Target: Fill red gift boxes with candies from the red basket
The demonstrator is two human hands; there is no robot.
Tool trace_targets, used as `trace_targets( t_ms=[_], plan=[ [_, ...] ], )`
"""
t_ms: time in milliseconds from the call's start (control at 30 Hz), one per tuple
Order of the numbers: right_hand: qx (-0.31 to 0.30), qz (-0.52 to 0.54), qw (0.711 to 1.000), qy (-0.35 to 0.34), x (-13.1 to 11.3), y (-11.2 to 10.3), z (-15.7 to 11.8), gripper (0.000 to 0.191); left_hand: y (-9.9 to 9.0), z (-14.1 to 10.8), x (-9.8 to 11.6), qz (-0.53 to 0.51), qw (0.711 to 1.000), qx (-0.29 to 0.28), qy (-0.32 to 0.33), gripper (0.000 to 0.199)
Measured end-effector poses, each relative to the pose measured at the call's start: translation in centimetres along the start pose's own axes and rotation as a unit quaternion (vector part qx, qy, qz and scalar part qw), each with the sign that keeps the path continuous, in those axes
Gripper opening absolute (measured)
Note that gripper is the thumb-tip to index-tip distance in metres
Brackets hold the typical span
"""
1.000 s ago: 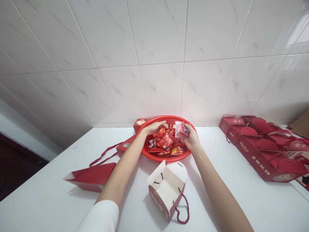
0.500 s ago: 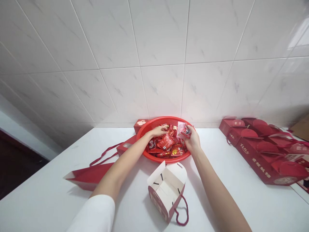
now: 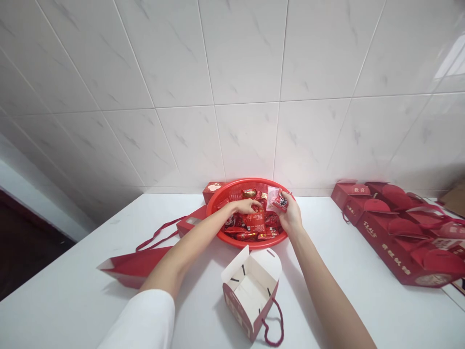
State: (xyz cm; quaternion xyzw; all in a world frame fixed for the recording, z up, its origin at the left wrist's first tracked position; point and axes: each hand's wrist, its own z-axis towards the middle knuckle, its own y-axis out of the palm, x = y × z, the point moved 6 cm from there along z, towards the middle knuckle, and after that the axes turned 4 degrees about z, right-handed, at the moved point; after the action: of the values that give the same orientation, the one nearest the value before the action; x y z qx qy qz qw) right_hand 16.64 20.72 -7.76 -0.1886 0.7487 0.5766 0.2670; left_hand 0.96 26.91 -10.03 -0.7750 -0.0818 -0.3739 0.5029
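Note:
A red plastic basket holds many wrapped sweets, mostly in red wrappers. My left hand reaches into it, fingers curled down among the sweets just above a square red packet; what the fingertips hold is hidden. Over the basket's right side, my right hand is closed around wrapped sweets, a pale pink packet and a red one showing between thumb and fingers. In front of the basket stands an open gift box, white inside, with a dark red cord handle.
Several red gift boxes stand in rows at the right. A red paper bag with ribbon handles lies at the left, under my left forearm. Red boxes sit against the basket's left side. A tiled wall rises behind the white table.
My left hand has moved slightly right and deeper among the sweets, and the square red packet beneath it has turned. My right hand keeps its sweets in nearly the same place.

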Motion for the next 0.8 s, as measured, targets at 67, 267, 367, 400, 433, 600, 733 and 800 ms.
trace_targets(
  t_ms=[67,267,367,400,433,600,733,800],
  plan=[
    [0.001,-0.001,1.000,-0.002,-0.1,0.1,-0.2,0.008,-0.1,-0.1,0.2,-0.012,1.000,-0.011,0.003,0.046],
    [-0.001,0.000,1.000,-0.001,-0.3,0.4,-0.5,0.008,-3.5,-1.4,1.1,-0.162,0.982,0.072,0.068,0.028],
    [0.002,-0.003,1.000,-0.004,-0.3,0.3,-0.4,0.009,-5.1,-2.2,0.9,-0.222,0.964,0.123,0.084,0.036],
    [-0.001,-0.006,1.000,-0.003,-0.3,0.3,-0.4,0.010,-5.3,-2.4,0.8,-0.232,0.960,0.128,0.085,0.037],
    [-0.003,-0.008,1.000,-0.001,-0.2,0.3,-0.4,0.010,-5.4,-2.6,0.8,-0.239,0.958,0.131,0.087,0.038],
    [0.005,0.003,1.000,0.000,-0.2,0.3,-0.5,0.008,-5.4,-3.0,1.6,-0.263,0.950,0.122,0.120,0.047],
    [-0.003,-0.004,1.000,0.006,-0.1,0.4,-0.6,0.006,-5.3,-3.3,2.0,-0.271,0.947,0.116,0.129,0.074],
    [-0.006,-0.007,1.000,0.005,0.0,0.4,-0.6,0.005,-5.2,-3.3,1.8,-0.279,0.946,0.115,0.119,0.084]
  ],
)
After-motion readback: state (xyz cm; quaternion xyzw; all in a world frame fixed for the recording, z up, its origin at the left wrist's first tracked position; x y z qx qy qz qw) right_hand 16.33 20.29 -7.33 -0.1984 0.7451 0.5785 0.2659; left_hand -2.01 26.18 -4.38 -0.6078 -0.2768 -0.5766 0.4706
